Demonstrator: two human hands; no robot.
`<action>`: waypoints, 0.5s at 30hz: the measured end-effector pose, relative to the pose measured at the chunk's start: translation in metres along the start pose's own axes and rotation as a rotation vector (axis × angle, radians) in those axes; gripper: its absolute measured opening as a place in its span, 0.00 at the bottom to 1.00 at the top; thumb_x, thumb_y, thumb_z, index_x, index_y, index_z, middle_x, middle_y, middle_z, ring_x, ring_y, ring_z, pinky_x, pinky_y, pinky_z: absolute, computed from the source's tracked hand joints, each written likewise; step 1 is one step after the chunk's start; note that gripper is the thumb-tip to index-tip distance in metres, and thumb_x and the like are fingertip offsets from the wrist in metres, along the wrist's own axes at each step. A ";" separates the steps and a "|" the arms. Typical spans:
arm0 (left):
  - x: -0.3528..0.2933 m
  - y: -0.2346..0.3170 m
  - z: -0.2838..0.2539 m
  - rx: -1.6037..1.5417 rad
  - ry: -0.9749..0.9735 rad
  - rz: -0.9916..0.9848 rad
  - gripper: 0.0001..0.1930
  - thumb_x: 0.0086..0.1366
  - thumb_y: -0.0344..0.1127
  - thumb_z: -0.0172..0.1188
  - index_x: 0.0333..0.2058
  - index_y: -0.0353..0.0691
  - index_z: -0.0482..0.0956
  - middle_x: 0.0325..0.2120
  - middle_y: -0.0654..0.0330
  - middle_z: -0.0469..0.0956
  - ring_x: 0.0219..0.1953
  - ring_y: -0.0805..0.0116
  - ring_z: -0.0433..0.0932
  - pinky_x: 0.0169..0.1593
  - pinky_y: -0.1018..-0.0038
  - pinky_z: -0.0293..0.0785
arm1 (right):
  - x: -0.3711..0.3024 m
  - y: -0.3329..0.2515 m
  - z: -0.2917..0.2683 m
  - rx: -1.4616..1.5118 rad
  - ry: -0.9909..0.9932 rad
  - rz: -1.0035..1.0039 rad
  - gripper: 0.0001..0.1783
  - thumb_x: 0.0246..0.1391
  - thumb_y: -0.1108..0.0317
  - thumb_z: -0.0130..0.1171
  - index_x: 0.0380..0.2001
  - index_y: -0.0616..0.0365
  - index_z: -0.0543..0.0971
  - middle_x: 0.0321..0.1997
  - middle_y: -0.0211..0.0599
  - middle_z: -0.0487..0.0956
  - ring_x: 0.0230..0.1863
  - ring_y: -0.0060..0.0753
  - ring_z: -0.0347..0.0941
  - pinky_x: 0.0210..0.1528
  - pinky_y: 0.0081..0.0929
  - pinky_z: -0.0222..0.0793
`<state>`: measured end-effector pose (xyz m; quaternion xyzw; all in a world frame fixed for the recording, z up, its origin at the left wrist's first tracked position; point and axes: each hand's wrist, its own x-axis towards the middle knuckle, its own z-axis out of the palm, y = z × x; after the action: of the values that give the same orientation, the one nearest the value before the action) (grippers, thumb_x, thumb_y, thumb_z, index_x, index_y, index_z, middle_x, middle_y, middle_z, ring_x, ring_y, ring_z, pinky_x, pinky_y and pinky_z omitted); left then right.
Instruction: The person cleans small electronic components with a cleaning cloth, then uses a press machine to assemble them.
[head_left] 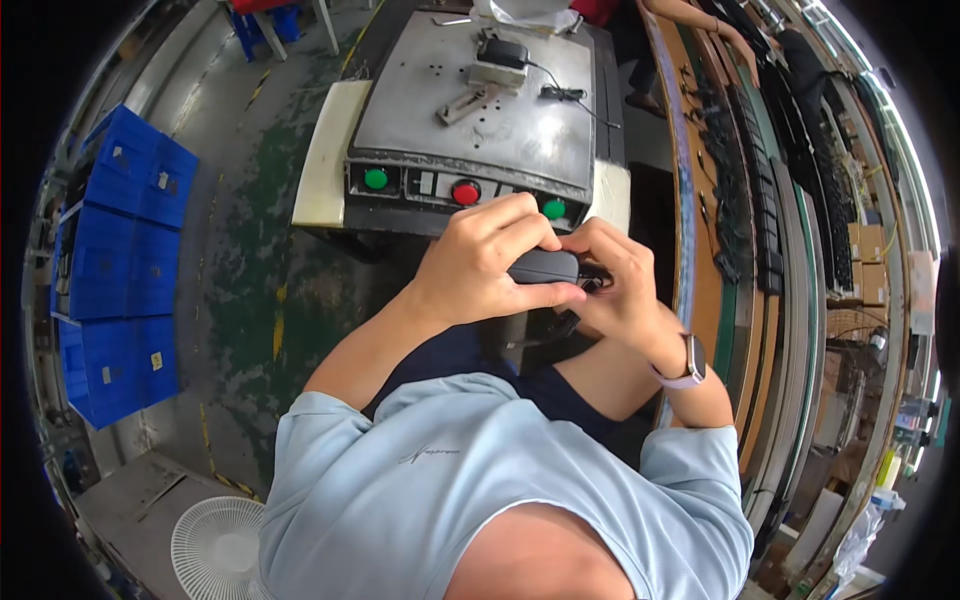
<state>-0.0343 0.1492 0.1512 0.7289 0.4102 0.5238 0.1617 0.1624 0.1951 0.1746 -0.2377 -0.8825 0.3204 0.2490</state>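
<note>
A black power adapter [545, 266] is held up in front of the machine's front panel. My left hand [485, 255] is closed round it, thumb along the near side and fingers over the far side. My right hand [622, 280] is closed at the adapter's right end, on the black cord [596, 277] that comes out there. Part of this cord hangs below the right hand, and its loops are partly hidden by the fingers. On the machine's metal plate [400, 110], a second black adapter [503, 52] rests on a metal fixture [497, 75], its cord trailing to the right.
The machine's front carries a green button [375, 178], a red button [465, 192] and another green button [554, 208]. Blue bins [125, 265] line the left. A conveyor line [735, 180] with black cords runs along the right, where another person's arm [705, 20] reaches in. A white fan [220, 550] stands lower left.
</note>
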 end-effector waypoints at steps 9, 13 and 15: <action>0.082 -0.194 -0.013 0.066 0.255 -0.435 0.15 0.55 0.38 0.68 0.38 0.38 0.77 0.37 0.60 0.78 0.37 0.68 0.76 0.43 0.73 0.72 | 0.028 0.079 -0.049 0.644 0.429 0.551 0.11 0.55 0.73 0.58 0.41 0.62 0.69 0.26 0.37 0.73 0.23 0.22 0.66 0.23 0.15 0.60; 0.120 -0.292 -0.017 0.224 0.148 0.004 0.26 0.53 0.35 0.71 0.50 0.40 0.73 0.43 0.56 0.78 0.45 0.67 0.76 0.51 0.72 0.70 | 0.050 0.119 -0.117 1.074 0.354 0.591 0.14 0.62 0.63 0.54 0.42 0.64 0.71 0.28 0.38 0.73 0.25 0.24 0.66 0.24 0.14 0.56; 0.132 -0.288 -0.016 0.047 0.143 -0.055 0.29 0.52 0.35 0.71 0.52 0.40 0.71 0.45 0.53 0.77 0.46 0.65 0.76 0.51 0.71 0.71 | 0.062 0.130 -0.127 0.830 0.488 0.590 0.17 0.63 0.61 0.54 0.47 0.64 0.73 0.35 0.39 0.75 0.31 0.23 0.67 0.31 0.14 0.59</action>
<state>-0.1572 0.4236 0.0495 0.6817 0.4527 0.5600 0.1293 0.2240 0.3766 0.1883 -0.4240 -0.4953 0.6324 0.4184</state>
